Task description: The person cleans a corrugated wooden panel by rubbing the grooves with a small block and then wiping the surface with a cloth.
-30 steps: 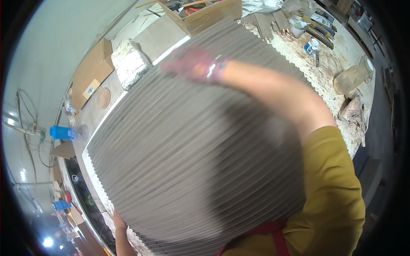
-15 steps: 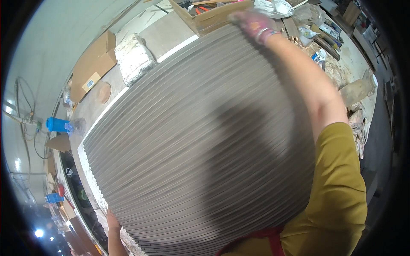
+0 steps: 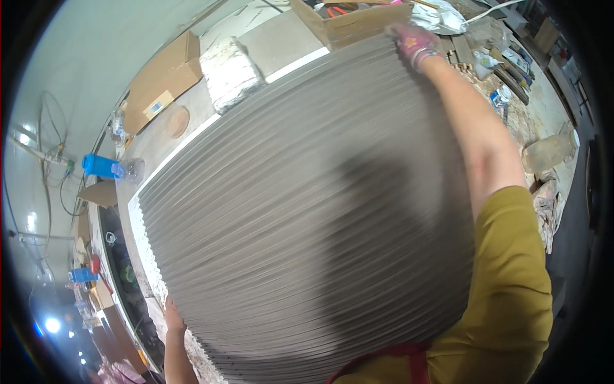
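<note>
A large grey panel (image 3: 268, 192) with many parallel ridges spreads across the worktable in front of me. My right hand (image 3: 417, 46), in a pink patterned glove, grips its far right corner with the arm stretched out. At the near left, my bare left hand (image 3: 174, 318) holds the panel's edge, its fingers partly hidden. A jagged white border (image 3: 148, 256) shows along the panel's left side. My shadow falls over the middle and right of the ridges.
Beyond the panel stand an open cardboard box (image 3: 368, 24) with tools, a white wrapped block (image 3: 230, 73) and a closed carton (image 3: 163, 80). A blue bottle (image 3: 102, 166) is at left. On the right lie a cloudy jar (image 3: 549, 152), a small can (image 3: 501, 97) and rags (image 3: 545, 208).
The whole view has shifted, so the panel and table things appear farther right and slightly lower. Both hands stay at the same parts of the panel; the right glove looks less blurred.
</note>
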Demonstrator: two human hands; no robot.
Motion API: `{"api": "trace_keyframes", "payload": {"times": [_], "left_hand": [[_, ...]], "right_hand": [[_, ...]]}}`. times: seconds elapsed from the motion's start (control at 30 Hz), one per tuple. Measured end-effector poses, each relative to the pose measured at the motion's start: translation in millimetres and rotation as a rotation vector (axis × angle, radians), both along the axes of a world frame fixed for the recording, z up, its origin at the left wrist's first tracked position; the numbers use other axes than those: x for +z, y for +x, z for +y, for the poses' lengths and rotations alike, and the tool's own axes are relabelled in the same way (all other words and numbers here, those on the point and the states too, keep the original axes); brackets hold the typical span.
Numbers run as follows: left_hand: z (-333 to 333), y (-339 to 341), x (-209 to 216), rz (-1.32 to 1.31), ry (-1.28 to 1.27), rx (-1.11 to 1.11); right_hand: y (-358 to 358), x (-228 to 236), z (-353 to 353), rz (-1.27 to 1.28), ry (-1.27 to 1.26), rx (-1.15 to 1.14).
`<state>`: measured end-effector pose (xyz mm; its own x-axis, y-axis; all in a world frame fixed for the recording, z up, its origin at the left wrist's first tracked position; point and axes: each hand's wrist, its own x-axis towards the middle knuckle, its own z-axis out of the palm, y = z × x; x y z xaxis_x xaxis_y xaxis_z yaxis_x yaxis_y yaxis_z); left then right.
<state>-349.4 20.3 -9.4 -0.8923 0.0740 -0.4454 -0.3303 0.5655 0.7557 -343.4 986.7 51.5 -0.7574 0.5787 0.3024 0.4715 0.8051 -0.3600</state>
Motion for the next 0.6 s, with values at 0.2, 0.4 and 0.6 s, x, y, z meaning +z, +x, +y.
{"api": "trace_keyframes", "payload": {"times": [0.2, 0.4, 0.6], "left_hand": [[-4.0, 12.2, 12.0, 0.048, -0.146, -0.041], [-35.9, 5.6, -16.5, 0.070, -0.049, 0.158], [-21.5, 20.6, 10.3, 0.161, -0.292, -0.111]], "right_hand": [[-59.6, 39.5, -251.1, 0.066, 0.074, 0.684], [-73.8, 51.0, -428.6, -0.218, -0.560, 0.786], [-68.5, -9.3, -205.8, 0.107, 0.312, 0.431]]}}
